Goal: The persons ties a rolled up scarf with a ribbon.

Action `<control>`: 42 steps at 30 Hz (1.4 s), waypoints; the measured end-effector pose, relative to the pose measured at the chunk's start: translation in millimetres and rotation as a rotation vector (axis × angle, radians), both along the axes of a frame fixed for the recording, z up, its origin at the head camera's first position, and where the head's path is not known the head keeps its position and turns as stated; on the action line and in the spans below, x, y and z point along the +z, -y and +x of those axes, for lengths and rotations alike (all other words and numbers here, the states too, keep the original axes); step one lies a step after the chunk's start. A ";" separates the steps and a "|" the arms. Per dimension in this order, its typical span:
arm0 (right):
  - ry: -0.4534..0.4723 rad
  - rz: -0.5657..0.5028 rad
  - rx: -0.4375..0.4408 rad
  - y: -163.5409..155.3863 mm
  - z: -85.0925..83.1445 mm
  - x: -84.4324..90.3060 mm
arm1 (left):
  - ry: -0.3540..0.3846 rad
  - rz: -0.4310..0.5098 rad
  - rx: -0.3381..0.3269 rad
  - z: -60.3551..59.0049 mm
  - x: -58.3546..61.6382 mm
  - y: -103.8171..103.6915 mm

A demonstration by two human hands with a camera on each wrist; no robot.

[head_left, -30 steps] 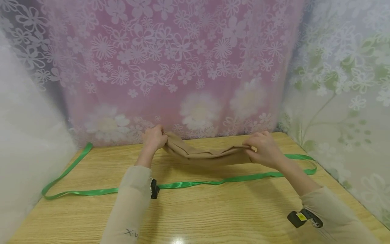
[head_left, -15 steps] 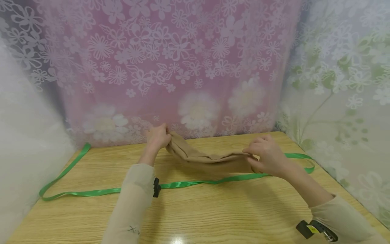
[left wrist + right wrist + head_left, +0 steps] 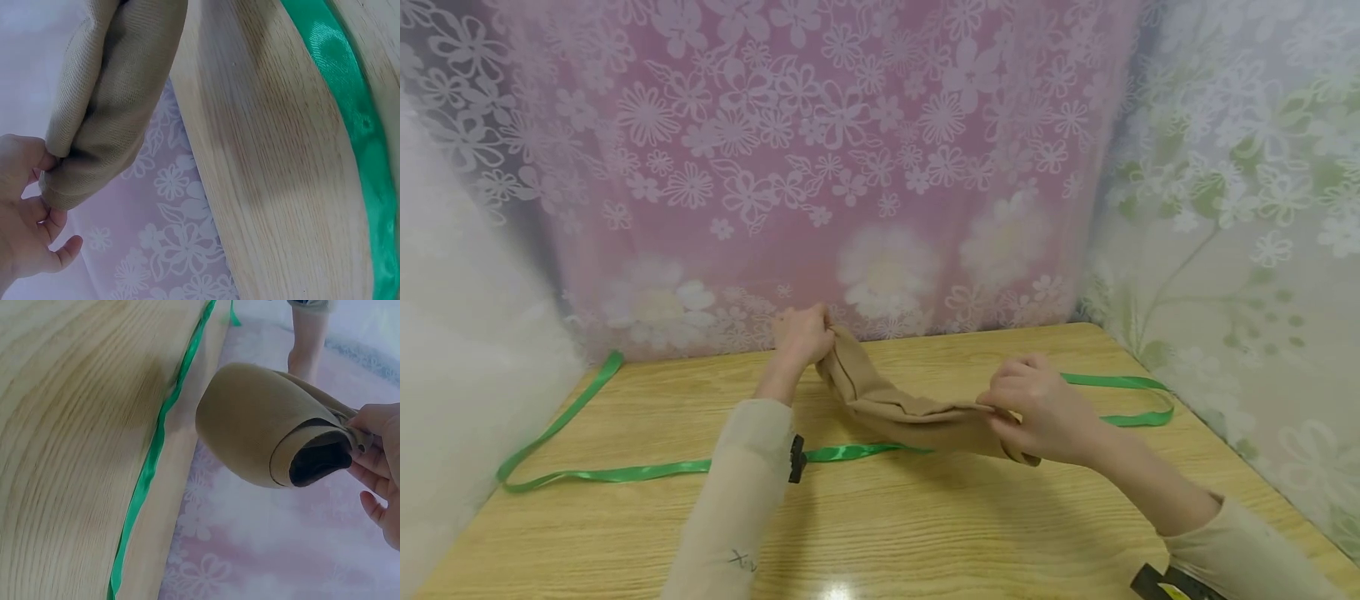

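A folded tan cloth (image 3: 902, 404) hangs stretched between my two hands above the wooden table (image 3: 880, 517). My left hand (image 3: 805, 333) pinches its far end near the curtain; in the left wrist view the cloth (image 3: 112, 94) bunches against my left hand's fingers (image 3: 40, 209). My right hand (image 3: 1033, 412) pinches the near end, lower and closer to me. The right wrist view looks into the cloth's (image 3: 262, 425) rolled, open end, held by my right hand's fingers (image 3: 375, 434). A long green ribbon (image 3: 625, 473) lies on the table beneath the cloth.
The ribbon loops at the table's left back corner (image 3: 613, 362) and at the right edge (image 3: 1142, 400). Flowered pink curtain (image 3: 850, 167) closes the back, white curtain the left, pale green flowered curtain (image 3: 1240, 208) the right. Black wrist devices (image 3: 796, 458) sit on both sleeves.
My right hand has drawn its end of the cloth leftward and toward me, lowering it. My left hand shifted slightly right. The cloth now slopes down from left to right.
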State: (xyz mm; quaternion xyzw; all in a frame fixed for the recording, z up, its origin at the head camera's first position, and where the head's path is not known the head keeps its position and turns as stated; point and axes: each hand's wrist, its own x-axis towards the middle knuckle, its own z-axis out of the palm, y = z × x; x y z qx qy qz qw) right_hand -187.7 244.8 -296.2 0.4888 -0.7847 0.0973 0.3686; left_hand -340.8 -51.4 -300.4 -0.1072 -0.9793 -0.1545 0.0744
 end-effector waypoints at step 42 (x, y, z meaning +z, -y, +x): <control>0.011 0.031 0.051 86.4 47.4 -14.5 | -0.129 -0.077 -0.139 10.3 1.3 -41.2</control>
